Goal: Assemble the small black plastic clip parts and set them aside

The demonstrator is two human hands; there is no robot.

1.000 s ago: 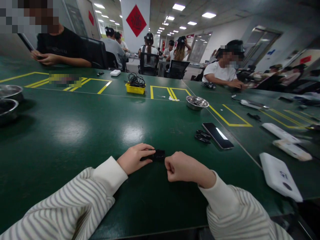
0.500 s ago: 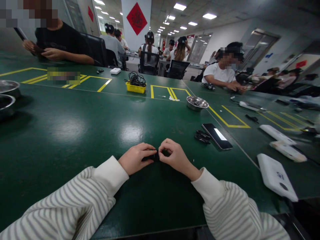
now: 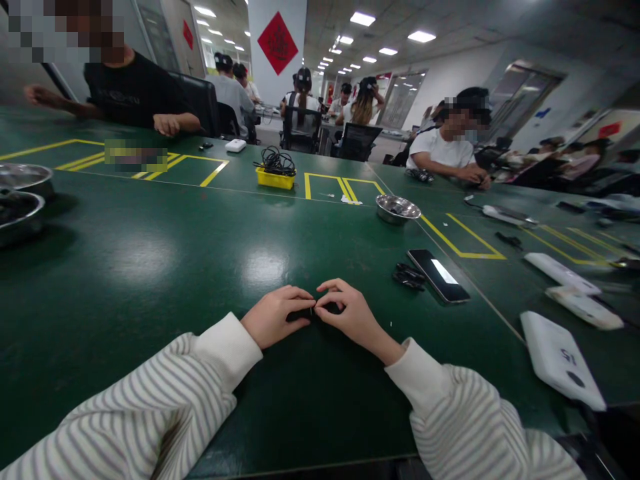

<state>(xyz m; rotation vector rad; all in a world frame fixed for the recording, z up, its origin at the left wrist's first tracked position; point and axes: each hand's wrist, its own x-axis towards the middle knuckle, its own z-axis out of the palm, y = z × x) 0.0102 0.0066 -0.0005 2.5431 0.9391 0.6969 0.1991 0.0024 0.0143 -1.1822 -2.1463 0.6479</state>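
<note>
My left hand [image 3: 278,316] rests low over the green table [image 3: 210,247], thumb and fingers closed around a small black object [image 3: 303,313]. Its kind is too small and dark to make out. A tiny pale sliver shows at its right end. My right hand [image 3: 352,313] meets that end, with thumb and index finger bent into a pinch and the middle finger lifted off. Whether anything lies between those right fingertips is hidden. To the right of my hands lie a bundle of black cable [image 3: 409,275] and a phone [image 3: 439,275] with a partly lit screen.
A steel bowl [image 3: 399,215] stands beyond the phone; other steel bowls [image 3: 23,223] are at the left edge. A yellow box [image 3: 275,180] holds black cables. White devices [image 3: 563,360] line the right side. Co-workers sit across the table.
The upper fingers of my right hand have lifted and spread a little; my left hand keeps its hold. The co-worker at the upper left has moved their hands apart. The view has shifted slightly.
</note>
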